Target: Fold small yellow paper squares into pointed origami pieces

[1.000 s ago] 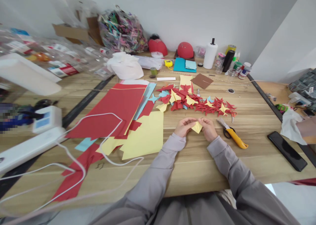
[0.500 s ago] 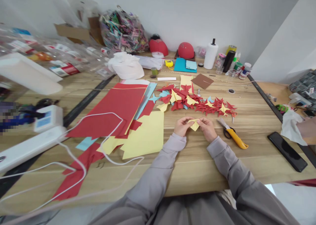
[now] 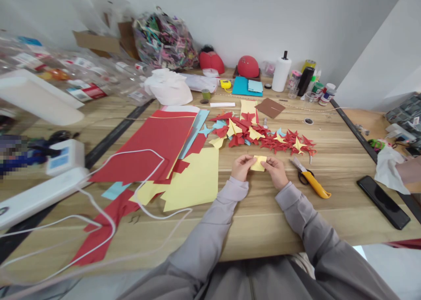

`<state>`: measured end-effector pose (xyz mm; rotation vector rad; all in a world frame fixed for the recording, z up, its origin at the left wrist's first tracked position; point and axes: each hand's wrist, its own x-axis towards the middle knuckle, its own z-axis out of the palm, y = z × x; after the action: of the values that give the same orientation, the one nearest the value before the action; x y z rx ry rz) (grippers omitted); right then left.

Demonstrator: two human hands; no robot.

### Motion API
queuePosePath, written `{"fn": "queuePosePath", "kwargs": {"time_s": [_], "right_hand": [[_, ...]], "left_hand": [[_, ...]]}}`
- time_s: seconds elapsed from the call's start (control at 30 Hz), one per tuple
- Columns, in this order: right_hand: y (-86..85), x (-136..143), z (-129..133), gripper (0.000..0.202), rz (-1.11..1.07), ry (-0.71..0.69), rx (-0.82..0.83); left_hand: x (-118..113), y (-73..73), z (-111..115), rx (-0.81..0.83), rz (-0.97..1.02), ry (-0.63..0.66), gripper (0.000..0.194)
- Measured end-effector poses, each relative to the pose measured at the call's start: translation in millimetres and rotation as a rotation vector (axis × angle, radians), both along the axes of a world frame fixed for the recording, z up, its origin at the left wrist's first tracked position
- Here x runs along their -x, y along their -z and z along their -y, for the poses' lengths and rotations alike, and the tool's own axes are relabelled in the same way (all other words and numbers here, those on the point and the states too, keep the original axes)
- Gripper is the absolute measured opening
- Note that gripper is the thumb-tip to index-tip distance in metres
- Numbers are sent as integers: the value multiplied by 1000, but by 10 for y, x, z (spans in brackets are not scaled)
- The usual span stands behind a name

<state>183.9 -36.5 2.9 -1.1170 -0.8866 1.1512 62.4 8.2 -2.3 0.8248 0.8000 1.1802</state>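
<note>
A small folded piece of yellow paper (image 3: 258, 163) is held just above the wooden table between my two hands. My left hand (image 3: 241, 167) pinches its left side, and my right hand (image 3: 275, 170) grips its right side with the thumb on the near face. Beyond them lies a long heap of red folded paper stars (image 3: 243, 131), with yellow and light blue ones mixed in. To the right of my right hand is a utility knife with an orange handle (image 3: 316, 184), lying over dark-handled scissors (image 3: 301, 177).
Red paper sheets (image 3: 144, 146) and yellow sheets (image 3: 197, 181) spread to the left, crossed by a white cable (image 3: 144, 199). A black phone (image 3: 383, 202) rests at the right. Farther back are a brown paper square (image 3: 270, 108), a white bottle (image 3: 281, 74) and a yellow tape measure (image 3: 225, 84).
The yellow paper showed a downward-pointing, triangular shape before; now it appears as a small rectangle between my fingers. Both hands have stayed in about the same place.
</note>
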Motion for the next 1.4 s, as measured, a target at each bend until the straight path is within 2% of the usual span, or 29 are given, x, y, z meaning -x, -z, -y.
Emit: {"fn": "queuePosePath", "kwargs": {"time_s": [0.27, 0.4, 0.53, 0.67, 0.87, 1.1, 1.27, 1.4], "right_hand": [[-57, -11, 7, 38, -154, 40, -20], [-54, -23, 0, 25, -149, 52, 10], [-31, -24, -3, 20, -150, 46, 29], [-43, -15, 9, 18, -131, 17, 28], [-37, 0, 12, 18, -74, -5, 23], [-35, 20, -7, 24, -14, 23, -15], [-85, 28, 6, 36, -77, 31, 6], [-105, 6, 17, 32, -165, -6, 17]], "left_hand": [[1, -138, 48, 142, 90, 97, 23], [0, -166, 44, 185, 121, 95, 24], [20, -157, 42, 102, 130, 168, 29], [28, -103, 50, -50, 17, 215, 33], [21, -99, 53, -115, 15, 145, 18], [19, -62, 33, -80, 25, 129, 28], [12, -13, 16, -70, -9, 78, 30], [3, 20, 4, -76, -16, 75, 30]]}}
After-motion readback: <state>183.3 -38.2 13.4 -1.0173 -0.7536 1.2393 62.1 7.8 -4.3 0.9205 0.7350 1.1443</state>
